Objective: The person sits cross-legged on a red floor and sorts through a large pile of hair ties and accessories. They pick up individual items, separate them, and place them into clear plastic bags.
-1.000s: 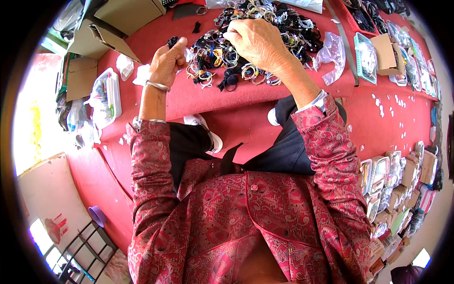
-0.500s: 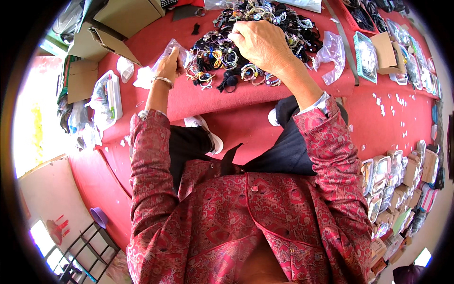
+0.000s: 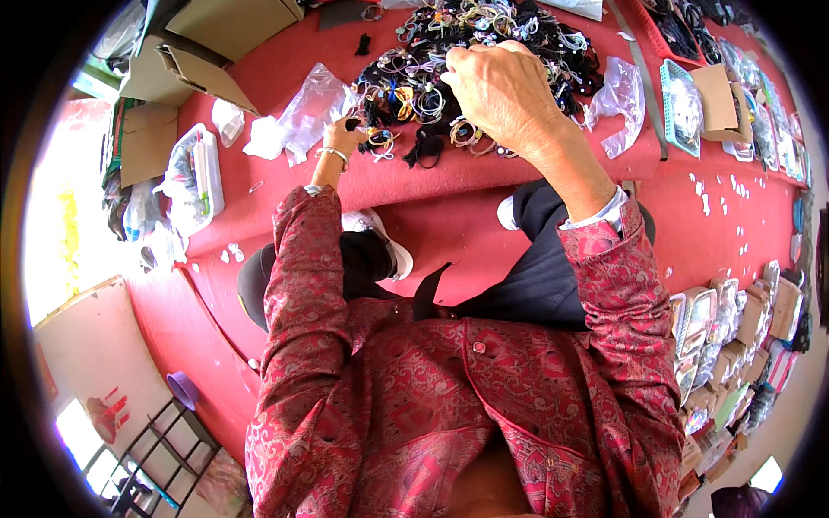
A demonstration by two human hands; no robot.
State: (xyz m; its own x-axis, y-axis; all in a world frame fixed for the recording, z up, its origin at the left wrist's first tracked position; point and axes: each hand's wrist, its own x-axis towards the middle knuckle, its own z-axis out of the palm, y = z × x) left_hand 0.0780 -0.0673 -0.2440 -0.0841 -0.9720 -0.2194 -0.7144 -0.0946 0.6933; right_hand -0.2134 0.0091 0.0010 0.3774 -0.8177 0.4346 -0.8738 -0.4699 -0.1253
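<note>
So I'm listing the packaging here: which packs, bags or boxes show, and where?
Clear bag: at left hand, crumpled.
Clear bag: right of the hair-tie pile, empty.
Cardboard boxes: upper left, brown, open.
White tub: left edge, bagged.
Flat packs: lower right, overlapping rows.

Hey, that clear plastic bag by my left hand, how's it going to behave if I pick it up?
The clear plastic bag looks crumpled and thin, so it is probably floppy and very light. Its glossy film may feel slippery. The left hand touches its edge; lying loose on the red surface, it would likely slide if pushed.
</note>
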